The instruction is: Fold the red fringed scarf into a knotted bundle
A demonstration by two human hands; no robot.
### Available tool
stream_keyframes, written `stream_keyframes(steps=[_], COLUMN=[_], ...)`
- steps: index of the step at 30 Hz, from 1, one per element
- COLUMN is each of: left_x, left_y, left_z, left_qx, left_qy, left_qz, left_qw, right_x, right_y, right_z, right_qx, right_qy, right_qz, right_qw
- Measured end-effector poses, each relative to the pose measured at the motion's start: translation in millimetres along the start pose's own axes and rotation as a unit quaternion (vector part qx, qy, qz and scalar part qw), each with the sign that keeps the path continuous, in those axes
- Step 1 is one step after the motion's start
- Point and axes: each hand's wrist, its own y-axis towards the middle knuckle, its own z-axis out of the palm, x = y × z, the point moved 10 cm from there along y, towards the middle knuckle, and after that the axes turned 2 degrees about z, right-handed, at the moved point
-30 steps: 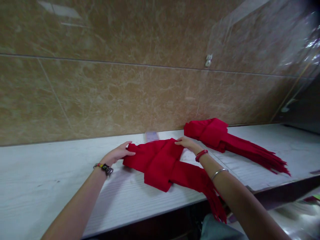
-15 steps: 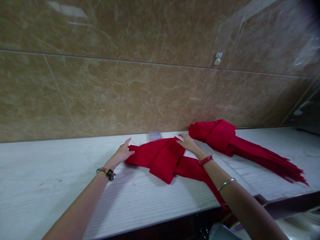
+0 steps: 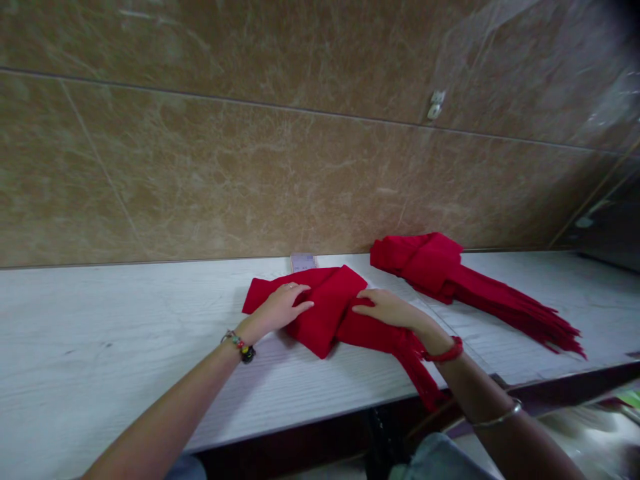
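Observation:
A red fringed scarf (image 3: 325,310) lies partly folded on the white counter (image 3: 125,333), its tasselled end hanging over the front edge. My left hand (image 3: 280,308) rests flat on the scarf's left folded part, fingers stretched out. My right hand (image 3: 385,309) lies on the scarf's right side where the long strip leaves the fold, fingers extended and pressing the cloth. A second red scarf (image 3: 450,273) lies folded further right near the wall, its fringe trailing to the right.
A brown marble-tiled wall (image 3: 250,167) rises directly behind the counter. A small pale card or box (image 3: 303,261) leans at the wall behind the scarf. The counter's front edge has a dark drop below it.
Both hands have moved inward from the scarf's outer edges onto its middle. The scarf is bunched more compactly than before.

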Motion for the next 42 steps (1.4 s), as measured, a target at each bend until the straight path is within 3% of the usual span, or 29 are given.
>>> stream_keyframes(steps=[3,7,10,15,18,21,24,28,29,32,35,39,42], left_x=[4,1,-6,-7,-17,-28,-33,-39,-39,-39,-36,-33,-30], left_y=[-2,-9,-12,-12,-11,-14,-18,-28,-31,-38,-43,-45,-45], left_z=[6.0,16.9,23.3,22.2,20.2,25.9,26.8,40.0,45.3,55.4,58.7,55.0,51.1], left_qx=[0.046,0.097,0.117,0.112,0.107,0.138,0.146,0.209,0.231,0.269,0.282,0.242,0.21], left_qy=[-0.046,-0.099,-0.093,-0.068,-0.061,-0.012,0.026,0.033,0.034,0.049,0.065,0.098,0.114], left_qz=[-0.03,-0.074,-0.065,-0.067,-0.035,0.001,0.007,0.016,0.019,0.024,0.033,0.062,0.079], left_qw=[0.997,0.987,0.987,0.989,0.992,0.99,0.989,0.977,0.972,0.962,0.957,0.963,0.968], right_x=[5,-4,-9,-9,-11,-22,-37,-61,-69,-92,-98,-94,-94], right_y=[-9,-16,-18,-23,-32,-38,-27,3,10,39,65,84,90], right_z=[-15,10,23,1,6,20,10,-20,-20,-3,-2,-26,-21], right_qx=[0.0,0.088,0.115,0.088,0.148,0.209,0.138,-0.103,-0.135,-0.126,-0.104,-0.152,-0.152], right_qy=[-0.001,-0.062,-0.062,-0.006,-0.01,-0.033,-0.029,-0.036,-0.048,-0.031,-0.005,0.011,0.008], right_qz=[-0.005,0.022,0.023,0.007,0.007,0.031,0.061,0.101,0.125,0.182,0.176,0.147,0.146], right_qw=[1.0,0.994,0.991,0.996,0.989,0.977,0.988,0.989,0.982,0.975,0.979,0.977,0.977])
